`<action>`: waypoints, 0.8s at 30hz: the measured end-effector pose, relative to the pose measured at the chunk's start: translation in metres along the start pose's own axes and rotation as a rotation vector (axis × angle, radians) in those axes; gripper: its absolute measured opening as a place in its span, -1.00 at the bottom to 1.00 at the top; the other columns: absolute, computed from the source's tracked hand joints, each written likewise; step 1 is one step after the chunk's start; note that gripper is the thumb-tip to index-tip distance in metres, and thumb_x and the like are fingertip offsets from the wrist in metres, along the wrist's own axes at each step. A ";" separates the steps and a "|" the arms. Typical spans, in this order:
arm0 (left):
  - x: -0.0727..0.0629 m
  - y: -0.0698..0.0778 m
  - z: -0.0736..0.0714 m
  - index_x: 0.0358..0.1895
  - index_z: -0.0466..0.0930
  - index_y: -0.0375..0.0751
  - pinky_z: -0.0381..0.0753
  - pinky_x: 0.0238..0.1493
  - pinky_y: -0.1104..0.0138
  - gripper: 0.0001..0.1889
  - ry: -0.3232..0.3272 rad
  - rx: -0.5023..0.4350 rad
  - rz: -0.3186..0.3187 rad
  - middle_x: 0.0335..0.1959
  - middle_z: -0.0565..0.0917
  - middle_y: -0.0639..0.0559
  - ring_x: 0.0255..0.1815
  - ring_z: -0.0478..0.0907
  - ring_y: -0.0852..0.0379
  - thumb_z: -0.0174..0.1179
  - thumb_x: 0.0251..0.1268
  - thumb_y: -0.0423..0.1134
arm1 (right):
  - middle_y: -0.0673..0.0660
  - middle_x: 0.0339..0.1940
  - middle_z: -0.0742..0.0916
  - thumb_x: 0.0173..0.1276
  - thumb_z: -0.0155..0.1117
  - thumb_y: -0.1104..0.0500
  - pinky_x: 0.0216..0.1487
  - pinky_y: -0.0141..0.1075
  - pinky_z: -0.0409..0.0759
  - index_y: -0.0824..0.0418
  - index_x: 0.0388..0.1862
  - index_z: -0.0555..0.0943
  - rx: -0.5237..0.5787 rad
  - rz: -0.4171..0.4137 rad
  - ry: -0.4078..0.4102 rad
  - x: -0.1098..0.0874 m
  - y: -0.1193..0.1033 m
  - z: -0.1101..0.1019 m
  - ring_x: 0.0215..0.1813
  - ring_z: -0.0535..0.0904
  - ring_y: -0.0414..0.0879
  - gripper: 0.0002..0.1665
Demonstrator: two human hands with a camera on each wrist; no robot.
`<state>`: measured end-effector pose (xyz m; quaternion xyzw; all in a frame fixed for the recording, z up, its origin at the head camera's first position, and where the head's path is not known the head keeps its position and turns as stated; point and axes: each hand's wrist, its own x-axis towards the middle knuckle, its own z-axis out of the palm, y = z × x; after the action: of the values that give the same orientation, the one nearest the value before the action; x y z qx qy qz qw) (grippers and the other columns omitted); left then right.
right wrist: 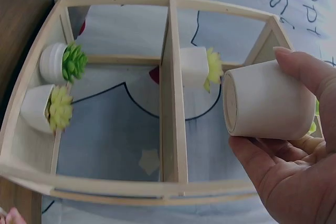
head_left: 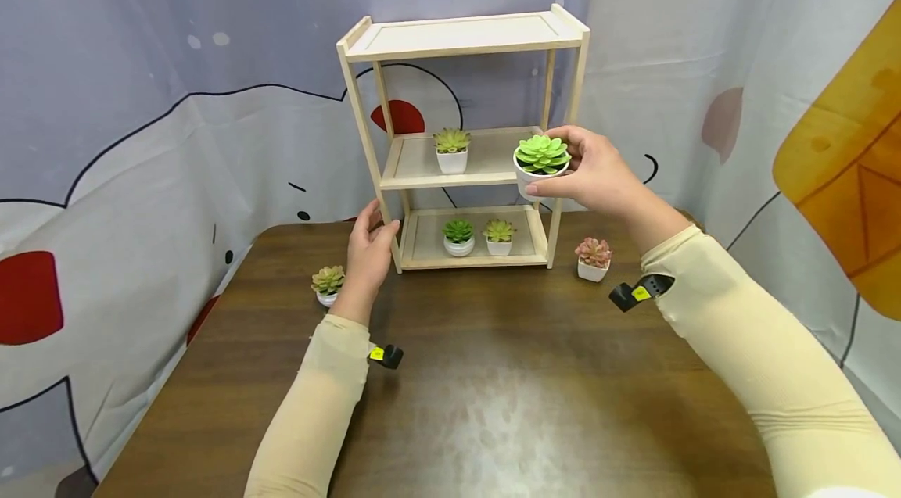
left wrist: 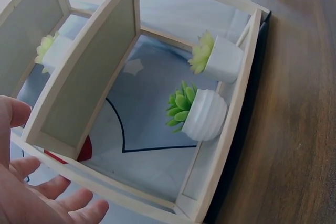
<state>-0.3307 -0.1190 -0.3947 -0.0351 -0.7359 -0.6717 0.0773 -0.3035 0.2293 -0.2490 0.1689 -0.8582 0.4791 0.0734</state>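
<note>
My right hand (head_left: 594, 173) grips a green succulent in a round white pot (head_left: 540, 162), thumb on one side and fingers on the other. The pot is held upright in front of the right end of the wooden shelf's (head_left: 450, 179) middle tier; its plain base faces the right wrist view. My left hand (head_left: 369, 248) is at the shelf's left front post, fingers loosely spread and holding nothing. A yellow-green succulent in a square pot (head_left: 452, 152) stands on the middle tier. On the bottom tier are a dark green succulent (head_left: 458, 237) and a pale green one (head_left: 499, 237).
On the brown table (head_left: 479, 373), a pink succulent in a white pot (head_left: 594, 259) stands right of the shelf. A yellowish succulent (head_left: 328, 284) sits to the left, partly behind my left wrist. A patterned curtain (head_left: 267, 37) hangs behind the shelf.
</note>
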 end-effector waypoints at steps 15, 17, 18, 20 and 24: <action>0.002 -0.006 0.001 0.66 0.07 0.14 0.30 0.55 -0.06 -0.32 0.015 0.004 0.032 0.64 0.15 -0.13 0.59 0.26 -0.11 0.07 0.57 -0.06 | -0.15 -0.06 0.71 0.06 0.71 0.11 -0.16 -0.51 0.63 0.10 0.35 0.54 -0.107 0.050 0.068 -0.028 0.027 -0.036 -0.14 0.67 -0.34 -0.15; 0.002 -0.006 0.001 0.66 0.06 0.14 0.30 0.56 -0.06 -0.31 0.012 0.004 0.026 0.65 0.14 -0.13 0.59 0.25 -0.10 0.07 0.57 -0.06 | -0.15 -0.05 0.69 0.07 0.71 0.09 -0.17 -0.51 0.61 0.12 0.35 0.52 -0.132 0.066 0.069 -0.031 0.032 -0.041 -0.14 0.64 -0.34 -0.14; 0.001 -0.006 0.001 0.66 0.05 0.14 0.30 0.56 -0.06 -0.31 0.011 0.003 0.022 0.65 0.14 -0.12 0.59 0.25 -0.10 0.07 0.57 -0.06 | -0.16 -0.05 0.68 0.07 0.71 0.08 -0.17 -0.51 0.61 0.12 0.35 0.52 -0.146 0.078 0.071 -0.033 0.035 -0.044 -0.15 0.64 -0.34 -0.13; 0.001 -0.006 0.001 0.67 0.03 0.15 0.28 0.57 -0.06 -0.30 0.006 0.002 0.016 0.66 0.12 -0.11 0.61 0.22 -0.10 0.06 0.57 -0.06 | -0.14 -0.04 0.68 0.07 0.71 0.03 -0.18 -0.50 0.60 0.10 0.35 0.52 -0.181 0.101 0.080 -0.037 0.042 -0.050 -0.15 0.63 -0.33 -0.13; 0.001 -0.006 0.000 0.67 0.02 0.14 0.26 0.58 -0.06 -0.30 -0.002 -0.002 0.017 0.66 0.11 -0.11 0.62 0.20 -0.10 0.05 0.58 -0.09 | -0.07 0.00 0.68 0.04 0.72 -0.08 -0.19 -0.49 0.55 0.08 0.35 0.52 -0.264 0.140 0.115 -0.044 0.058 -0.062 -0.14 0.60 -0.30 -0.09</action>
<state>-0.3327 -0.1192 -0.4003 -0.0422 -0.7351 -0.6716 0.0824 -0.2858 0.3191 -0.2749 0.0698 -0.9178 0.3751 0.1102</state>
